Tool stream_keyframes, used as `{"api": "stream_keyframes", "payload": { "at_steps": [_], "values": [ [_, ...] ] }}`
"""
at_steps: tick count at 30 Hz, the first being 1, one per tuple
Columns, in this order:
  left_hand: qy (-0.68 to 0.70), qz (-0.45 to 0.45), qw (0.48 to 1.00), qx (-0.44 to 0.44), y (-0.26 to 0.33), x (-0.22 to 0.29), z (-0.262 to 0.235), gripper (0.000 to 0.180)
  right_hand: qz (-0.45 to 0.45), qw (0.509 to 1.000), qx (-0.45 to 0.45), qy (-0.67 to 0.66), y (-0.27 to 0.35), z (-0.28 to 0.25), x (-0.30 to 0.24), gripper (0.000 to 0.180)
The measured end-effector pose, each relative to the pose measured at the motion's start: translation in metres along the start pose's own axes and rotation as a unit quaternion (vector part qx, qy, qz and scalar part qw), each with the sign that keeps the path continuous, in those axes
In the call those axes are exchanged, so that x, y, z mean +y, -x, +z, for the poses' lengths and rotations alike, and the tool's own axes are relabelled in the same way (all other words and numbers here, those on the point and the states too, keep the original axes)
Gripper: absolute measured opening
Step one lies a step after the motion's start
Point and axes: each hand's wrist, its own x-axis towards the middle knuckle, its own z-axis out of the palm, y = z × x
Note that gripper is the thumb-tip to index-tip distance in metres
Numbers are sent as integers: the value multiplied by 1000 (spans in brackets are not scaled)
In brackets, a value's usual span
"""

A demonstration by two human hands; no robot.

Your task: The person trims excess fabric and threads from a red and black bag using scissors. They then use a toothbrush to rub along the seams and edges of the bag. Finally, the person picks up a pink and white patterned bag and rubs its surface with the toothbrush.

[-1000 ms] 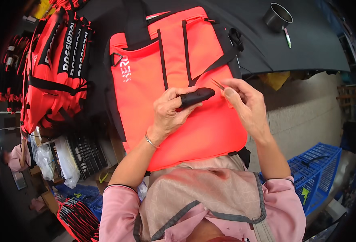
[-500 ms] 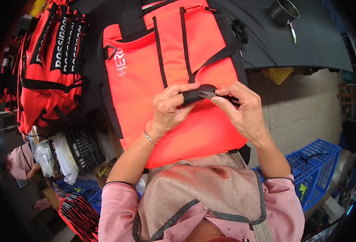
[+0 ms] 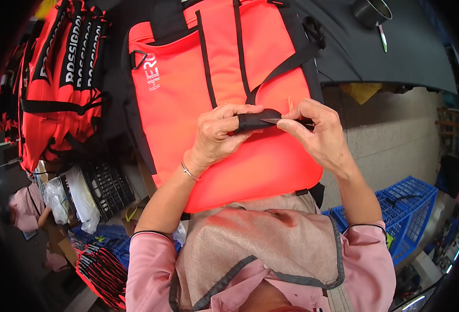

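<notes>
Black padded piece (image 3: 251,120), one: I see it above the near half of a red-and-black bag (image 3: 229,177), apparently joined to its black strap (image 3: 286,70). Left hand (image 3: 216,135): thumb and fingers clamped on the piece's left end. Right hand (image 3: 315,127): thumb and fingers pinched together on a slender pointed tool (image 3: 271,120), tips over the piece's right end; contact, I cannot tell.

Handling, as I judge it: piece light, soft, pliable, not slippery, likely to fold unless held firmly by its left end, clear of the points. Tool light, stiff, fine-tipped; best gripped along the shank. Bag bulky, flexible.

Far right: metal cup (image 3: 363,14) on a black-covered table (image 3: 354,67).
</notes>
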Motion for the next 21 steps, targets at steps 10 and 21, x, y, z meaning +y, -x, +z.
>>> {"api": "stream_keyframes", "payload": {
  "at_steps": [10,21],
  "values": [
    [30,-37,999,-4,2,-1,2,21,2,999,34,-11,3,3,0,13],
    [-193,60,950,-238,29,36,-21,41,68,973,151,-159,23,-17,14,25]
  ]
}}
